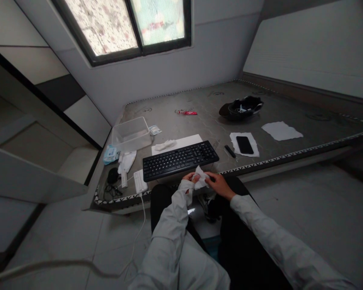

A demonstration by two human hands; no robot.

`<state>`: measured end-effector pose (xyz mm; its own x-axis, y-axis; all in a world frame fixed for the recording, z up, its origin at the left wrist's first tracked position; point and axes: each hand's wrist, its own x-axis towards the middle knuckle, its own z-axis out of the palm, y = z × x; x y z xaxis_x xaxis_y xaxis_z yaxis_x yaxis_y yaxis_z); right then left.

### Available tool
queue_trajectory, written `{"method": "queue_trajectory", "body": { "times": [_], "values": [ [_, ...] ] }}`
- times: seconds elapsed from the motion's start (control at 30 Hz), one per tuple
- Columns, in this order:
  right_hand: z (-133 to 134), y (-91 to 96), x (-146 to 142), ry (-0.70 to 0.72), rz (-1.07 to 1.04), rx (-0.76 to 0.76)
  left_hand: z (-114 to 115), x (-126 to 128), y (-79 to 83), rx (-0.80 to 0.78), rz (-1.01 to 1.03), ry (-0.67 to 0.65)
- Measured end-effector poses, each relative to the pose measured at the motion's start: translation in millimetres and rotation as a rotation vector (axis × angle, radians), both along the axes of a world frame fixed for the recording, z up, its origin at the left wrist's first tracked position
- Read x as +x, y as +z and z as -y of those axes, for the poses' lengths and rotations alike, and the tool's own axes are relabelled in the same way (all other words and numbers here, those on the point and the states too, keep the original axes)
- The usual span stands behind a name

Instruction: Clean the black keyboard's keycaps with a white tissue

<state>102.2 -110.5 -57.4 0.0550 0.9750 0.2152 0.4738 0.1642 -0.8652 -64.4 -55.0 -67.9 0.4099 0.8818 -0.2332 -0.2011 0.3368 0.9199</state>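
White crumpled tissue (201, 178) is pinched now by the left hand (190, 177) and the right hand (219, 184), fingers of both curled in, and it's held just off the black computer keyboard (180, 160).

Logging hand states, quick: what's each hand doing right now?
Left hand: closed, holding white tissue.
Right hand: at the tissue's edge; grip can't be told.

left hand (190, 177) and right hand (220, 185) curl close together.

Dark cap (241, 114), clear box (127, 141)
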Motion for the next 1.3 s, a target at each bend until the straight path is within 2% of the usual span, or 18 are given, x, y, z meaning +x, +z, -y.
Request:
{"method": "queue_trajectory", "body": {
  "times": [0.2,0.4,0.57,0.7,0.8,0.97,1.17,1.3],
  "values": [
    [-1.5,4.4,2.8,-0.040,-0.154,-0.043,0.3,0.0,1.5,0.014,-0.014,-0.005],
    [-2.1,3.8,3.4,-0.036,-0.213,-0.002,1.8,-2.5,2.8,0.140,-0.095,0.007],
    [-1.5,3.8,4.7,-0.020,-0.244,-0.035,2.6,-4.4,3.1,0.163,-0.137,0.018],
    [-1.3,4.9,6.2,-0.001,-0.258,-0.054,3.4,-3.9,2.7,0.127,-0.110,0.003],
    [-1.5,3.7,6.1,0.007,-0.264,-0.053,3.2,-2.7,1.4,0.056,-0.087,0.043],
    [-2.2,-1.7,3.8,0.013,-0.407,-0.079,2.3,-1.7,1.8,0.001,-0.081,0.049],
    [-2.5,-2.9,1.9,0.120,-0.322,-0.143,1.5,-3.2,4.5,-0.009,-0.079,-0.001],
    [-3.3,-0.9,2.1,0.029,-0.191,-0.112,1.2,-2.9,3.1,0.015,-0.068,-0.052]
  ]
}}
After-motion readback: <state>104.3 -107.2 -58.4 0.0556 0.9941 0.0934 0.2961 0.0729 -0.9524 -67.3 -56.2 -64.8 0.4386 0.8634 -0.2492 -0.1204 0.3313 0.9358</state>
